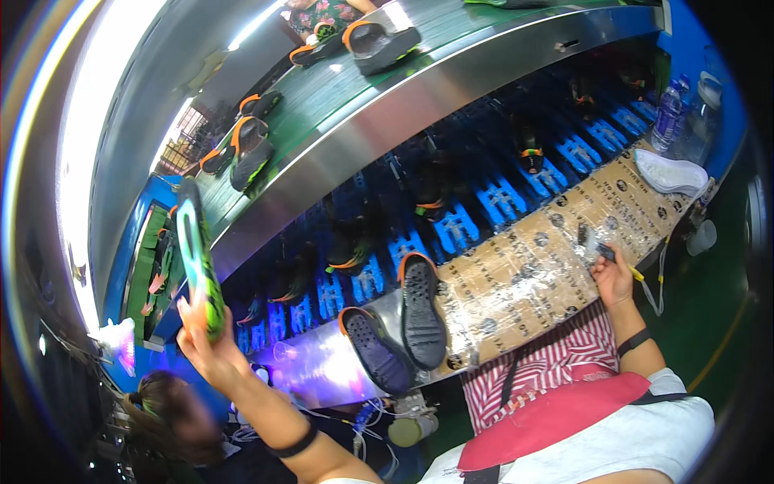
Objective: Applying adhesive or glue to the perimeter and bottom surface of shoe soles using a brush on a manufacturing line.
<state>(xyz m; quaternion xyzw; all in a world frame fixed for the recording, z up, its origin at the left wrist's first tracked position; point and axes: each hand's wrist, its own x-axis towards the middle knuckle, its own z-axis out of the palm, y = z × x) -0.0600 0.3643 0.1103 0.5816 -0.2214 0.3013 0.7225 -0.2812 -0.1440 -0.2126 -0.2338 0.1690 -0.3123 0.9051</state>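
Note:
My left hand [211,343] is raised at the left, its fingers closed round one end of a clog [211,300]. This clog stands upright on end, with green and black sides and a pale turquoise stripe. Over the cardboard at the right, my right hand [614,278] pinches a small brush [603,251] with a dark handle; its far end is slightly blurred. Between my hands lie two black clogs with orange straps, one clog [422,310] on the cardboard's edge and another clog [376,352] on the metal bench.
Taped cardboard [524,278] covers the bench. Behind it runs a rack of blue-lit holders [457,228] with clogs. Above, a green conveyor [322,105] carries more clogs [379,44]. At the right are a white sole-shaped piece [671,172] and a bottle [667,115]. A person [173,415] is at lower left.

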